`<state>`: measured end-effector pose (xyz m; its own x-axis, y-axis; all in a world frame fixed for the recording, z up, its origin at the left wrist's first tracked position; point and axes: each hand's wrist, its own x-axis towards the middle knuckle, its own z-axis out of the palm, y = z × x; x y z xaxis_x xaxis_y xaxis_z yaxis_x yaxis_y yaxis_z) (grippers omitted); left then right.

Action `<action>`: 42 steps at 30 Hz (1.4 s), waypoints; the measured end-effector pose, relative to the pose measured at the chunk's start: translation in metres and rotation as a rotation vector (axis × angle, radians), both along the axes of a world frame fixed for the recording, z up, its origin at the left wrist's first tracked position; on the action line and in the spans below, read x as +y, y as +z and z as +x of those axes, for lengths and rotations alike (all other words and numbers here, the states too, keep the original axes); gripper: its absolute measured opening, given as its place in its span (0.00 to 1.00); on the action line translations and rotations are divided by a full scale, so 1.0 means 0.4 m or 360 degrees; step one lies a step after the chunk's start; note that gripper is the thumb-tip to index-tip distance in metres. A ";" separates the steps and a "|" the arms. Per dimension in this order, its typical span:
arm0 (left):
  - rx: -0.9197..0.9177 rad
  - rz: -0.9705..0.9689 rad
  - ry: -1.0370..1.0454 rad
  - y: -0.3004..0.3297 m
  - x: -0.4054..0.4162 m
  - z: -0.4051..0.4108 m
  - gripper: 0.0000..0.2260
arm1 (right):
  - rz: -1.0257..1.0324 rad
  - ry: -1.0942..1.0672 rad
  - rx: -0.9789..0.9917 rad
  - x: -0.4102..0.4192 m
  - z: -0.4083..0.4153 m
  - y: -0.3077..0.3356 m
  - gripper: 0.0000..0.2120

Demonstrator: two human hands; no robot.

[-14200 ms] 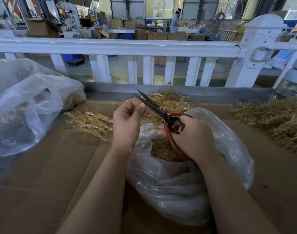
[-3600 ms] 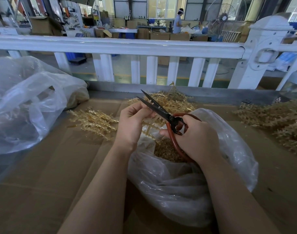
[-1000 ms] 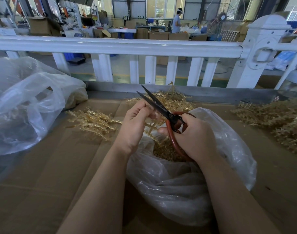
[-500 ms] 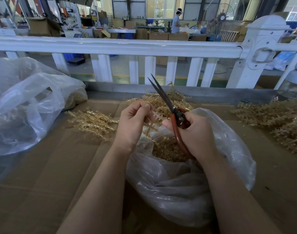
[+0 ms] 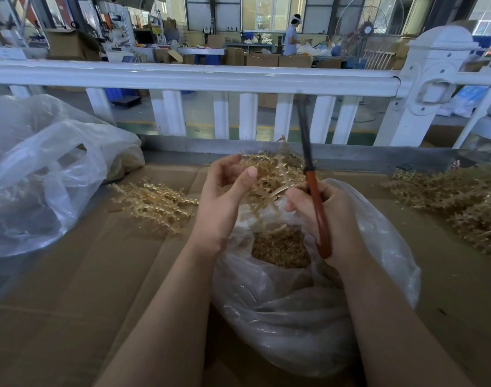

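The clear plastic bag sits open directly beneath both hands so clipped gold pieces drop in. The right hand grips the red-handled scissors, blades raised clear; the left hand is loosely spread, empty. Uncut gold sprigs lie just behind, within reach.

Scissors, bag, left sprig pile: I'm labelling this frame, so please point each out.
scissors (image 5: 317,208): head view, on the red handle.
bag (image 5: 294,317): head view, on its crumpled front wall.
sprig pile (image 5: 155,202): head view, middle of the pile left of the hands.
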<state>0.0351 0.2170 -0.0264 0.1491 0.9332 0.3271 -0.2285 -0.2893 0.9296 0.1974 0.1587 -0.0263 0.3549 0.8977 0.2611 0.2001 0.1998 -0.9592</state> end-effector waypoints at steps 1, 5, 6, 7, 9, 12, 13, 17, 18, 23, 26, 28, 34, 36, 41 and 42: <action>-0.0001 -0.0063 0.0015 -0.001 0.004 -0.003 0.27 | 0.0032 0.0032 0.0092 -0.003 0.006 0.000 0.05; 0.0097 -0.0320 -0.0210 -0.003 0.005 -0.007 0.46 | 0.0223 0.0271 0.0377 -0.015 0.027 -0.007 0.12; 0.0077 -0.0395 -0.0336 -0.002 0.002 -0.006 0.51 | 0.0246 0.0298 0.0393 -0.014 0.029 -0.007 0.13; 0.0044 -0.0469 -0.0475 0.000 -0.001 -0.004 0.52 | 0.0262 0.0311 0.0394 -0.014 0.029 -0.007 0.14; 0.0015 -0.0549 -0.0727 0.001 -0.007 0.000 0.40 | 0.0280 0.0314 0.0389 -0.012 0.027 -0.007 0.14; 0.0084 -0.0533 -0.0850 0.002 -0.015 0.007 0.15 | 0.0300 0.0311 0.0373 -0.012 0.026 -0.009 0.14; 0.0074 -0.0536 -0.0847 0.003 -0.018 0.008 0.12 | 0.0305 0.0312 0.0370 -0.012 0.025 -0.009 0.14; 0.0084 -0.0519 -0.0826 0.008 -0.025 0.010 0.06 | 0.0312 0.0300 0.0397 -0.013 0.021 -0.009 0.14; 0.0058 -0.0526 -0.0824 0.008 -0.024 0.009 0.05 | 0.0312 0.0297 0.0409 -0.013 0.020 -0.008 0.13; -0.0072 -0.0537 -0.0874 0.009 -0.022 0.006 0.08 | 0.0308 0.0289 0.0379 -0.014 0.015 -0.004 0.14; 0.0011 -0.0485 -0.0859 0.011 -0.026 0.009 0.14 | 0.0298 0.0267 0.0350 -0.014 0.014 -0.004 0.14; 0.0039 -0.0450 -0.0847 0.011 -0.029 0.012 0.16 | 0.0292 0.0249 0.0358 -0.014 0.014 -0.003 0.15; -0.0047 -0.0423 -0.0806 0.011 -0.029 0.016 0.14 | 0.0290 0.0271 0.0353 -0.016 0.010 0.007 0.12; -0.0035 -0.0416 -0.0834 0.015 -0.031 0.015 0.09 | 0.0269 0.0242 0.0338 -0.017 0.008 0.008 0.12; -0.0067 -0.0436 -0.0851 0.017 -0.033 0.011 0.03 | 0.0262 0.0225 0.0347 -0.021 0.007 0.012 0.10; -0.0080 -0.0434 -0.0853 0.016 -0.032 0.011 0.03 | 0.0262 0.0227 0.0352 -0.021 0.008 0.012 0.10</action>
